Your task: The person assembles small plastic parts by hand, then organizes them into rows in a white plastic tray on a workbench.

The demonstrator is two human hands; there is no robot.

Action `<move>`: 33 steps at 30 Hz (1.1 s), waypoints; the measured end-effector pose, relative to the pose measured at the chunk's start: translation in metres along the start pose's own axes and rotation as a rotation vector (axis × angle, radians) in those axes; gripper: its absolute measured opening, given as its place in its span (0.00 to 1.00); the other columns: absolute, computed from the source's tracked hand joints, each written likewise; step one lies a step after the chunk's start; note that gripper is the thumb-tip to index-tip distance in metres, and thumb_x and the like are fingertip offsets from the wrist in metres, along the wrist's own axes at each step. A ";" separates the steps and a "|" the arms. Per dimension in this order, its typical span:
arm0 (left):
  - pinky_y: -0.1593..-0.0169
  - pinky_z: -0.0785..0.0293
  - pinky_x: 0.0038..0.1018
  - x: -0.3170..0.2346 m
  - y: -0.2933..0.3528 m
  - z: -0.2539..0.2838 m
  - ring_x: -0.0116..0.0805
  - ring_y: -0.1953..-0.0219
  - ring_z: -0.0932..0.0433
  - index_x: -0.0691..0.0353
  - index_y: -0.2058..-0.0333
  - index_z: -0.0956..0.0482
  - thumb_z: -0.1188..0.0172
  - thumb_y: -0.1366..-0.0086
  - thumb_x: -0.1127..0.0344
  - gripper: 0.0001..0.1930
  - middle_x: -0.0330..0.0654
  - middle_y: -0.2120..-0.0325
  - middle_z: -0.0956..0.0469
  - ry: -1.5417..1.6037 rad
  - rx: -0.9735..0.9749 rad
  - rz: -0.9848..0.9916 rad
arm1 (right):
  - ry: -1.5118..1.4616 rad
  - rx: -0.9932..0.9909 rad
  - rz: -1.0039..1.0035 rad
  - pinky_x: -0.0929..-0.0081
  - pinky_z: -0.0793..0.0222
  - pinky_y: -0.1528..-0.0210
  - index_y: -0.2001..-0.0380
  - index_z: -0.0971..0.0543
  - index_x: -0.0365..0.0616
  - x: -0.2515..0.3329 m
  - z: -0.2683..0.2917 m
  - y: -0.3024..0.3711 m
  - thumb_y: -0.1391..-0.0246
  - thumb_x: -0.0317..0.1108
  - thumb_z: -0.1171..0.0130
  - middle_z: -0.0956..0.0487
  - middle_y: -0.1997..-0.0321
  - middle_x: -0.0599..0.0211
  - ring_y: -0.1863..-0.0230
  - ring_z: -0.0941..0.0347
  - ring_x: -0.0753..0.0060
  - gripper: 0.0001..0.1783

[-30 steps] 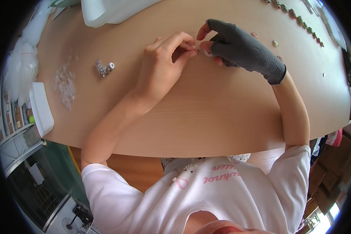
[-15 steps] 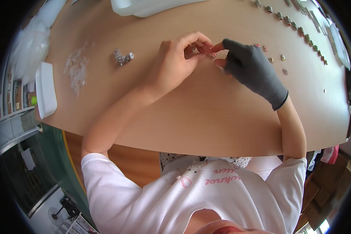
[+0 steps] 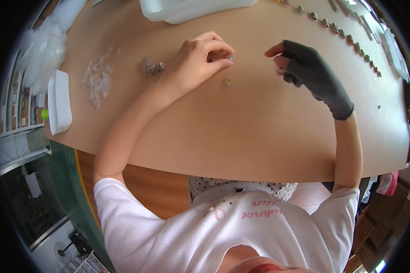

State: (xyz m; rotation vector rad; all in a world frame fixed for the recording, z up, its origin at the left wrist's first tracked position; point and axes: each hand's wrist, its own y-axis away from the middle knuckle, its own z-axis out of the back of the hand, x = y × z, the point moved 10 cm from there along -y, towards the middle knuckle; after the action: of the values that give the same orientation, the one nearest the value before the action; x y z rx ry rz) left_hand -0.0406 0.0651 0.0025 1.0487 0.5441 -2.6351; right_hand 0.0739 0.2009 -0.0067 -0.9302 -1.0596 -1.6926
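Main risk, my read: dropping the small round silvery piece [image 3: 229, 58]. It sits right at the fingertip edge of my bare left hand [image 3: 205, 57], so a slight thumb slip or twist could flick it out. Second risk: a low sweep of either hand could knock the small round yellow-and-silver piece [image 3: 228, 82], lying loose on the wood-coloured tabletop [image 3: 241, 132] just below the left fingertips. The curved stack of grey-and-white discs [image 3: 152, 67], near my left wrist, could scatter if the forearm swings left.

Left grip: nearly closed, thumb and finger pinching the silvery piece; another small dark bit shows inside the curl, can't identify it. Right grip, on my dark grey-gloved right hand [image 3: 307, 68]: raised, well apart from the left, index and thumb forward, others curled. Can't tell if it holds anything.
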 end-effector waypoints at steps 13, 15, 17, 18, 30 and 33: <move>0.65 0.26 0.20 -0.004 0.006 -0.002 0.24 0.64 0.21 0.64 0.56 0.19 0.36 0.42 0.79 0.14 0.37 0.64 0.21 0.165 -0.058 0.026 | 0.086 -0.057 0.053 0.82 0.34 0.77 0.65 0.21 0.39 0.005 -0.027 -0.036 0.44 0.34 0.41 0.22 0.79 0.71 0.79 0.29 0.85 0.09; 0.64 0.25 0.20 0.000 0.008 -0.005 0.24 0.64 0.20 0.64 0.57 0.19 0.35 0.42 0.79 0.14 0.37 0.65 0.21 0.193 -0.065 0.056 | 0.097 -0.052 0.061 0.82 0.33 0.76 0.66 0.20 0.39 0.006 -0.029 -0.037 0.44 0.34 0.41 0.22 0.78 0.71 0.79 0.29 0.85 0.09; 0.63 0.24 0.20 0.004 0.008 -0.007 0.24 0.63 0.20 0.64 0.57 0.20 0.35 0.42 0.79 0.13 0.37 0.65 0.21 0.219 -0.071 0.084 | 0.101 -0.052 0.053 0.81 0.33 0.76 0.66 0.21 0.39 0.005 -0.031 -0.038 0.44 0.34 0.41 0.21 0.78 0.71 0.78 0.28 0.84 0.09; 0.62 0.23 0.20 0.006 0.008 -0.007 0.25 0.63 0.19 0.64 0.58 0.20 0.35 0.42 0.79 0.12 0.37 0.65 0.21 0.261 -0.074 0.092 | 0.101 -0.048 0.052 0.81 0.33 0.76 0.66 0.21 0.39 0.005 -0.032 -0.039 0.44 0.34 0.41 0.21 0.78 0.71 0.78 0.28 0.84 0.09; 0.57 0.20 0.22 0.013 0.011 -0.007 0.27 0.60 0.19 0.64 0.59 0.20 0.35 0.42 0.80 0.12 0.39 0.63 0.22 0.328 -0.106 0.144 | 0.229 -0.061 0.046 0.78 0.36 0.77 0.68 0.21 0.40 0.010 -0.039 -0.039 0.43 0.36 0.42 0.23 0.81 0.70 0.80 0.31 0.83 0.10; 0.56 0.20 0.22 0.010 0.010 -0.011 0.26 0.60 0.19 0.64 0.58 0.21 0.36 0.42 0.80 0.12 0.39 0.62 0.22 0.352 -0.065 0.135 | 0.113 -0.121 0.126 0.79 0.37 0.78 0.66 0.22 0.41 0.010 -0.028 -0.036 0.41 0.36 0.43 0.24 0.82 0.71 0.82 0.32 0.83 0.09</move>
State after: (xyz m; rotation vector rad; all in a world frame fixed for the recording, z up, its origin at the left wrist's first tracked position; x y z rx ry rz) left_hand -0.0374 0.0596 -0.0147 1.4837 0.6002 -2.3129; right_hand 0.0337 0.1799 -0.0164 -0.9458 -0.8143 -1.6977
